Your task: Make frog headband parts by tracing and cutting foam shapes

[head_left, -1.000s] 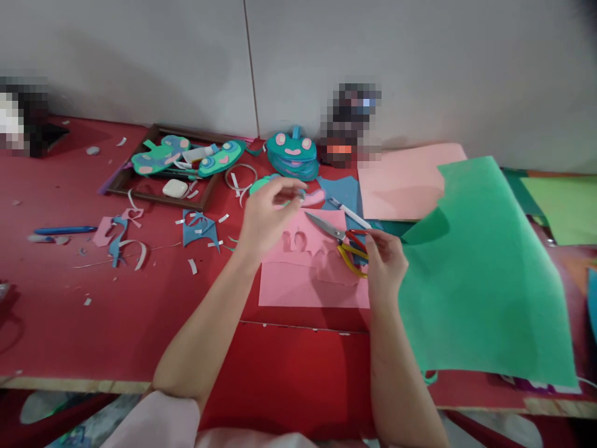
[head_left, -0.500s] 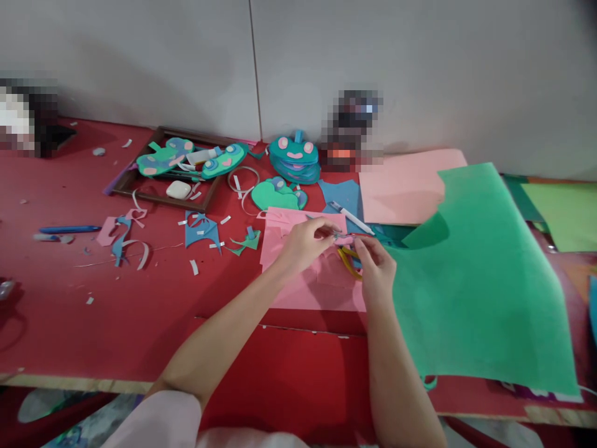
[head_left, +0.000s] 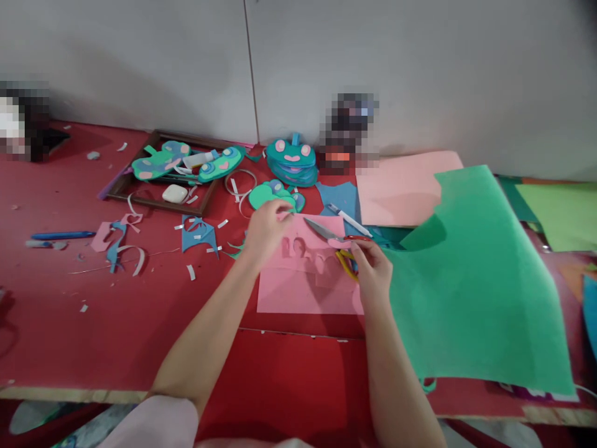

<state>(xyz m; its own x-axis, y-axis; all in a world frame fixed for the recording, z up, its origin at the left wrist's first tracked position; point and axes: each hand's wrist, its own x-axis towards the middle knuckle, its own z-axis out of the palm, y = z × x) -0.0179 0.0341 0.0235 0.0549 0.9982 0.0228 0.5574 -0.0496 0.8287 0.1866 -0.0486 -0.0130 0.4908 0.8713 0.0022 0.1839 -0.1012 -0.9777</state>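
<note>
My left hand [head_left: 267, 229] hovers over the top left corner of a pink sheet [head_left: 298, 286] with shapes cut out of its upper edge. Its fingers are curled, close to a green and blue cutout [head_left: 270, 194]; what they hold, if anything, is hidden. My right hand [head_left: 373, 270] pinches a small pink piece [head_left: 336, 243] right above the red and yellow handles of a pair of scissors [head_left: 326, 232]. The scissors lie on the pink sheet with their blades pointing left.
A big green sheet [head_left: 476, 286] lies to the right and overhangs the red table's front edge [head_left: 69, 393]. A second pink sheet [head_left: 401, 190] sits behind it. A brown frame [head_left: 122, 182] with cutouts, a teal stack [head_left: 291, 163], scraps and a blue pen [head_left: 60, 235] lie to the left.
My left hand went from the green cutout to meet my right hand over the scissors, then drew back to the left. My right hand now has the small pink piece.
</note>
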